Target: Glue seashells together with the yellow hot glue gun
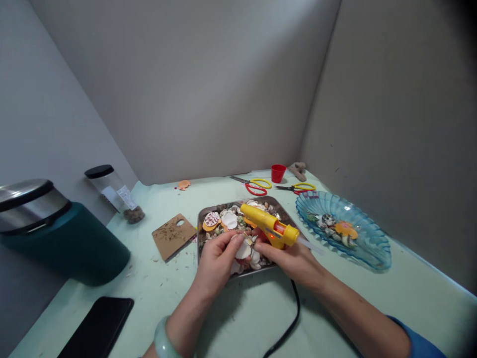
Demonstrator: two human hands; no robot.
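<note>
My right hand (285,256) is wrapped round a yellow hot glue gun (266,221), its nozzle toward the back left and a clear glue stick (309,244) poking out behind. A small red light glows on its side. In front of it, my left hand (220,254) pinches a whitish shell piece (244,248) between thumb and fingers. Both hands are close together over the near part of a metal tray (200,248) filled with shells. Among these lie a white shell (229,220) and a speckled one on orange (211,221).
A blue glass dish (372,238) with shells stands right. Behind are scissors (257,186), pliers-like cutters (298,188) and a red cup (278,173). Left are a cardboard piece (173,236), jar (117,194), teal bottle (70,243) and phone (97,328). A black cord (296,318) runs toward me.
</note>
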